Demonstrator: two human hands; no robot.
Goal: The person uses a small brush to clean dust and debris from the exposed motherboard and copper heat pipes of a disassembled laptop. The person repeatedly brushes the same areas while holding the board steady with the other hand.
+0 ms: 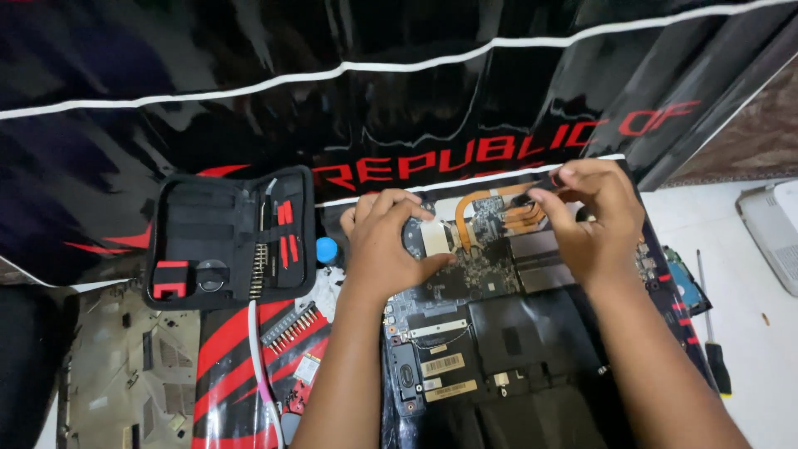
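Opened laptop (499, 333) lies on a black-and-red mat (249, 349); my left hand (386, 245) grips its fan (413, 237), right hand (594, 220) pinches the copper heat pipes (474, 204), white floor (748, 283) alongside.

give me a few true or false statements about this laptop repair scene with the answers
1. Both hands rest on the opened laptop. True: the left hand and right hand are on its upper part.
2. The tool case is zipped shut. False: it lies open.
3. A screwdriver lies right of the laptop. True.
4. The right hand holds the screwdriver. False: its fingers are at the copper pipes.
5. The bit strip sits inside the case. False: it lies below it.
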